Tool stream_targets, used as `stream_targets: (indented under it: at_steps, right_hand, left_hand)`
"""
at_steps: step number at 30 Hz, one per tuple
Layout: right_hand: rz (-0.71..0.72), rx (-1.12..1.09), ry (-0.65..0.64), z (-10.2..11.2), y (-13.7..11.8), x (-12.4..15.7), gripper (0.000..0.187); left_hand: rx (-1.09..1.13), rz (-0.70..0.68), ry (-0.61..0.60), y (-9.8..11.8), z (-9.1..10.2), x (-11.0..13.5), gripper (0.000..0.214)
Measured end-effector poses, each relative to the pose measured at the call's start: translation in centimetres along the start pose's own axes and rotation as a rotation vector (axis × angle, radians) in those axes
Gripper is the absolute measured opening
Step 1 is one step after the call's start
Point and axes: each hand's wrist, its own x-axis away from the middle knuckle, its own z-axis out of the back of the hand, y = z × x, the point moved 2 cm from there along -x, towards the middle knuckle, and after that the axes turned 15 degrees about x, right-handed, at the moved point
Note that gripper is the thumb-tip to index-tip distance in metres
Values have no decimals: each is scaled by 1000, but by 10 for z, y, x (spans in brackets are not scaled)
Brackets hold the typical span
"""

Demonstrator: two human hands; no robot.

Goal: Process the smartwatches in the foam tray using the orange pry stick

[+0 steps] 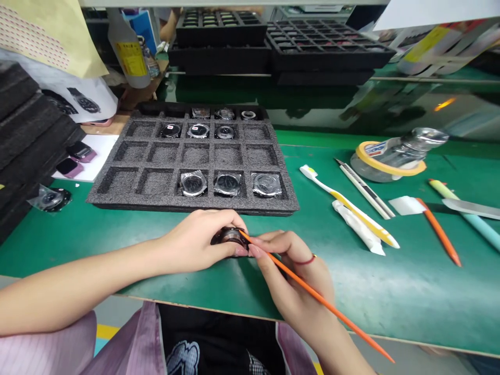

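Observation:
My left hand (pixel 203 240) is closed around a dark round watch case (pixel 230 235), held low over the front of the green bench. In my right hand (pixel 292 265) is a thin orange stick (pixel 312 294), pinched near its tip like a pen. That tip touches or nearly touches the watch case's upper edge. The fingers hide part of the case. Just beyond my hands lies a grey foam tray (pixel 160 187) with round watch cases in some compartments; several, such as the front one (pixel 193 184), are wrapped in clear film.
Right of the tray lie a toothbrush (pixel 347 208), a rolled white tissue (pixel 358 227), a white pen-like tool (pixel 367 190), an orange-handled tool (pixel 441 234) and a yellow-rimmed jar (pixel 375 161). Stacked black foam (pixel 27 140) and a film-wrapped watch case (pixel 50 199) are on the left.

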Motion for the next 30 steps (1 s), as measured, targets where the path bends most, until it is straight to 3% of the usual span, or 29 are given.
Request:
stream_targets:
  at_steps: [7,13,17,20,22,26,30]
  right_hand:
    - [-41,18,-2,6,5,2,14]
    - [58,77,-19,0,-6,-13,9]
    - [-24,295,-24,41,15,-41,27]
    - [-145,760,45,85,55,-65,37]
    - [-173,833,30,104,81,-77,43]
    - [-140,854,20,112,101,-89,51]
    - [-29,872,194,98,68,-81,43]
  left_hand:
    - [-37,-30,-4,-1,0,-3,16]
    - [-88,-78,0,-3,-3,2,14]
    - [-48,-87,58,0,-4,8,13]
    - [-21,-113,172,4,-1,10,12]
    - [4,-138,232,6,1,9,15]
    - [60,-182,295,5,4,10,21]
    - [72,-195,331,5,5,12,23]
